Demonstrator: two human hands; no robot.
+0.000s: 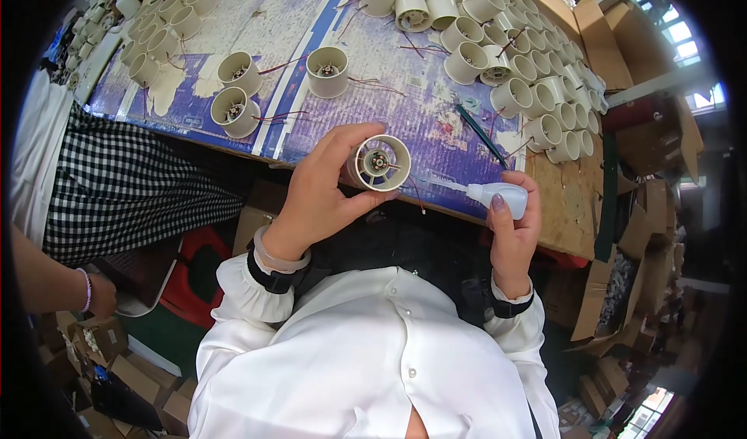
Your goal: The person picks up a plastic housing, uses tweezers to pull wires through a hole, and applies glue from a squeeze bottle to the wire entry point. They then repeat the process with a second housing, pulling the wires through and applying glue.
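Note:
My left hand (317, 186) grips a cream, round plastic housing (380, 163) by its sides near the table's front edge. The housing's open end faces me, showing spokes and a small motor-like core with copper-coloured parts in the middle. Thin wires hang from its right side. In my right hand (515, 240) is a translucent squeeze bottle (506, 198), tipped sideways. Its long thin nozzle (455, 185) points left toward the housing, with a small gap between them.
Three similar housings (327, 72) stand beyond my left hand, trailing wires. Many more (511, 96) crowd the right back, others (185, 22) the left back. A dark slim tool (481, 134) lies on the table (288, 89). Another person's hand (101, 295) shows at left; cartons (615, 283) stand right.

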